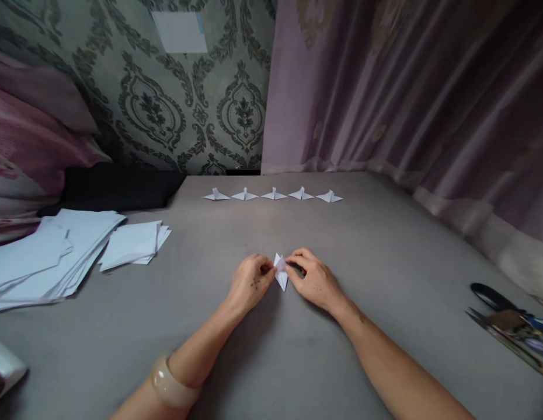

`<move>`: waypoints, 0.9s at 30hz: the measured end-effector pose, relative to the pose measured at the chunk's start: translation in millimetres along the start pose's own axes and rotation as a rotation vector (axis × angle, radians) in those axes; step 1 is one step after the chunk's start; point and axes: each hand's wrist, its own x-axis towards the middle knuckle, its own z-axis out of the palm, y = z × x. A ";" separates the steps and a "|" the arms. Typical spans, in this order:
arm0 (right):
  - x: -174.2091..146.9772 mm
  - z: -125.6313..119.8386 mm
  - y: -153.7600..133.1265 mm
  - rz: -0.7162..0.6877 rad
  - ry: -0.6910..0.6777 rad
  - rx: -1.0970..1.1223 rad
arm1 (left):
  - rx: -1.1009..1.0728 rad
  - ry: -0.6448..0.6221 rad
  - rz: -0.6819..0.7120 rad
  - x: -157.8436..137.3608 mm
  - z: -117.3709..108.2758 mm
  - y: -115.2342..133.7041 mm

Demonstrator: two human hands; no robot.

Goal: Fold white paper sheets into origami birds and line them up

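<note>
A small white piece of folded paper (281, 279), shaped like a narrow diamond, is between my two hands just above the grey surface. My left hand (254, 279) pinches its left edge between thumb and fingertips. On the other side, my right hand (314, 277) grips the right edge with thumb and index finger, the other fingers curled. Farther back stands a row of several folded paper cranes (274, 194), wings spread to the sides.
Loose white sheets (90, 245) and a stack of small paper squares (130, 244) lie at the left. A black cloth (118, 186) is behind them. Scissors (494, 296) and tweezers (494, 332) are at the right edge. A curtain (385, 105) hangs along the right side.
</note>
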 end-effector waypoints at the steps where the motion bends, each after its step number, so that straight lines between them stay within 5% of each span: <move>1: 0.0 -0.1 -0.3 0.006 0.002 0.015 | -0.043 0.016 0.032 -0.2 -0.6 1.4; 12: 7.0 0.1 -0.8 0.142 -0.049 0.715 | -0.385 0.087 0.208 -2.5 -5.4 11.7; 21: 5.3 7.0 -8.9 0.103 0.100 0.745 | -0.860 -0.038 -0.066 0.9 -3.3 15.8; 27: 2.6 5.2 -13.7 -0.040 0.326 0.506 | -0.931 0.070 -0.215 2.6 -8.5 16.3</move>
